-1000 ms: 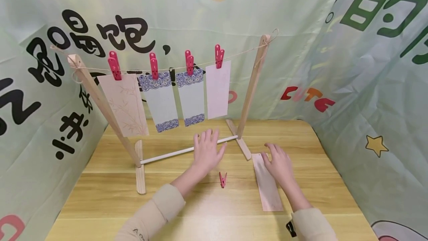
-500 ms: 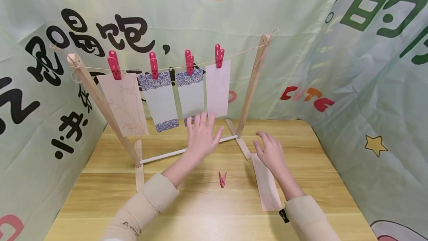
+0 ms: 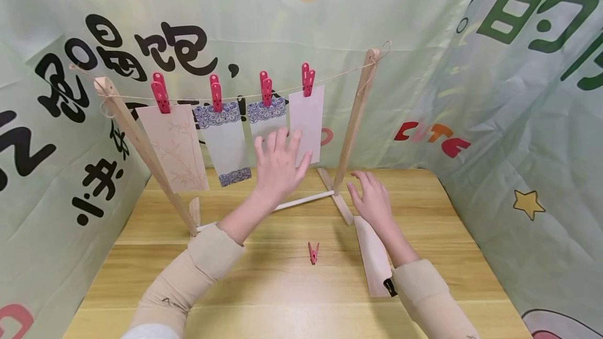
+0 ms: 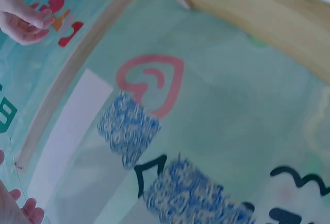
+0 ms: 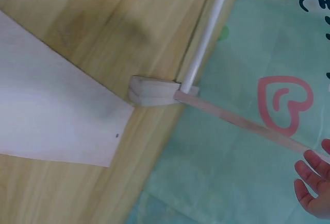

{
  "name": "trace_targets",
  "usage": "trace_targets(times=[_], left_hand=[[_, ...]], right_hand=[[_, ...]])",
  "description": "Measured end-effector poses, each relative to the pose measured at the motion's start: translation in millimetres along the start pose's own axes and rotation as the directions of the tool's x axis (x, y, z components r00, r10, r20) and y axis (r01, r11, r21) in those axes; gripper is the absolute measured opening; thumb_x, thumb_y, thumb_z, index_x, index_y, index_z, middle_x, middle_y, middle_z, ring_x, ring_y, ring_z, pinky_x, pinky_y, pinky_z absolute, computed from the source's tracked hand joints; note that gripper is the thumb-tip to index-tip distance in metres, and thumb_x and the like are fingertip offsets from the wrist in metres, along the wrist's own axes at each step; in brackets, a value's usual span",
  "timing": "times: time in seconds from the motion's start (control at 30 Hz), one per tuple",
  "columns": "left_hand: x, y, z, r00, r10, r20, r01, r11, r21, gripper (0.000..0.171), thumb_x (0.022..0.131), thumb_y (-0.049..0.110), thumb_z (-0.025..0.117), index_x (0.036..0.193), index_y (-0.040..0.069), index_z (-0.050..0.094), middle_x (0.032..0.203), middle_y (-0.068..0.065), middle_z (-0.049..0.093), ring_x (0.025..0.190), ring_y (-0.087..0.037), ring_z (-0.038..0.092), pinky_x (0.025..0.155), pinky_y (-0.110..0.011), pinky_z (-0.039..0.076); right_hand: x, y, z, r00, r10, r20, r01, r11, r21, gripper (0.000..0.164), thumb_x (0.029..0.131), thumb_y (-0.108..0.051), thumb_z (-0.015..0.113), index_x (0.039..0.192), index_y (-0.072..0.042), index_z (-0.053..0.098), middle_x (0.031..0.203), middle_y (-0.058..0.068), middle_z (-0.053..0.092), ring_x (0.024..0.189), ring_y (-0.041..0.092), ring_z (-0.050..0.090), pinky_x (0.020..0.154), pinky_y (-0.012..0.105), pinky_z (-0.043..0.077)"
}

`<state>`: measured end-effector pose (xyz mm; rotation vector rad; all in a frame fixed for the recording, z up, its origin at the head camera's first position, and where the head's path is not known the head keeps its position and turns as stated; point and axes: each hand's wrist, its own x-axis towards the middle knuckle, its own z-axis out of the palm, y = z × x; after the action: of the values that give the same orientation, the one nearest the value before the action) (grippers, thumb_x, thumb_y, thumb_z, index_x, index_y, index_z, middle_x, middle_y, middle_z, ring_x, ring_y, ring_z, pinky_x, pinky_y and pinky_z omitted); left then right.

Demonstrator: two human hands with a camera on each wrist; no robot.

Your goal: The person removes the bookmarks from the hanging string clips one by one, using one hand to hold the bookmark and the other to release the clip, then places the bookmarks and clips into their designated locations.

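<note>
In the head view my left hand is raised with its fingers spread, in front of the patterned blue-and-white paper card, hiding its lower part. Whether it touches that card cannot be seen. My right hand hovers above the table to the right, its fingers loosely bent around nothing. Below it lies a pale pink paper card, partly covered by the forearm. A pink clothespin lies on the table between the two arms. Fingertips of the left hand show in the left wrist view's lower corner.
A wooden stand with a left post, a right post and a white crossbar carries a string. Several cards hang from it by pink clothespins, such as the bamboo-patterned card. A printed curtain surrounds the table.
My left hand has risen from near the crossbar to the hanging cards. My right hand has moved up and left, away from the pale pink card. The cards and loose clothespin stay put.
</note>
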<state>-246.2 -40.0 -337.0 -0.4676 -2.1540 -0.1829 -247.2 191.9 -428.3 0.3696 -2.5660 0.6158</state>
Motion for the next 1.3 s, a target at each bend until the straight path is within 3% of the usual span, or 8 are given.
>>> trace_targets(times=[0.33,0.63,1.13,1.3], left_hand=[[25.9,-5.2,-13.4,0.992,0.045,-0.115,-0.038,0.998,0.056,0.039,0.090,0.041,0.046,0.115,0.011,0.045,0.112,-0.013,0.045,0.100,-0.028,0.040,0.086,-0.047,0.027],[49.1,-7.3,-31.1,0.983,0.096,-0.155,-0.083,0.993,0.084,0.036,0.092,0.037,0.042,0.117,0.011,0.045,0.112,-0.012,0.045,0.101,-0.028,0.039,0.085,-0.047,0.026],[80.4,-19.1,-41.2,0.974,0.170,-0.150,-0.148,0.978,0.148,0.037,0.094,0.036,0.038,0.121,0.012,0.046,0.113,-0.011,0.045,0.102,-0.027,0.038,0.088,-0.046,0.023],[92.0,-20.4,-45.1,0.980,0.164,-0.116,-0.144,0.976,0.164,0.037,0.093,0.036,0.041,0.122,0.013,0.046,0.113,-0.010,0.045,0.101,-0.026,0.037,0.089,-0.046,0.021]], right_hand=[[17.6,-12.2,0.4,1.000,-0.021,-0.023,0.021,1.000,0.016,0.032,0.089,-0.023,0.058,0.115,-0.005,0.056,0.108,0.014,0.058,0.101,0.033,0.055,0.084,0.050,0.040],[34.1,-25.1,-3.3,0.999,-0.038,-0.008,0.038,0.998,0.058,0.034,0.092,-0.028,0.053,0.118,-0.006,0.054,0.113,0.014,0.057,0.105,0.033,0.053,0.084,0.049,0.040],[60.3,-36.4,-5.4,0.997,-0.069,0.022,0.066,0.994,0.088,0.035,0.093,-0.027,0.051,0.121,-0.005,0.052,0.118,0.013,0.054,0.110,0.030,0.050,0.089,0.050,0.038],[65.5,-41.0,-5.1,0.996,-0.087,0.016,0.085,0.991,0.099,0.035,0.094,-0.027,0.051,0.120,-0.004,0.052,0.114,0.014,0.055,0.106,0.030,0.051,0.087,0.049,0.038]])
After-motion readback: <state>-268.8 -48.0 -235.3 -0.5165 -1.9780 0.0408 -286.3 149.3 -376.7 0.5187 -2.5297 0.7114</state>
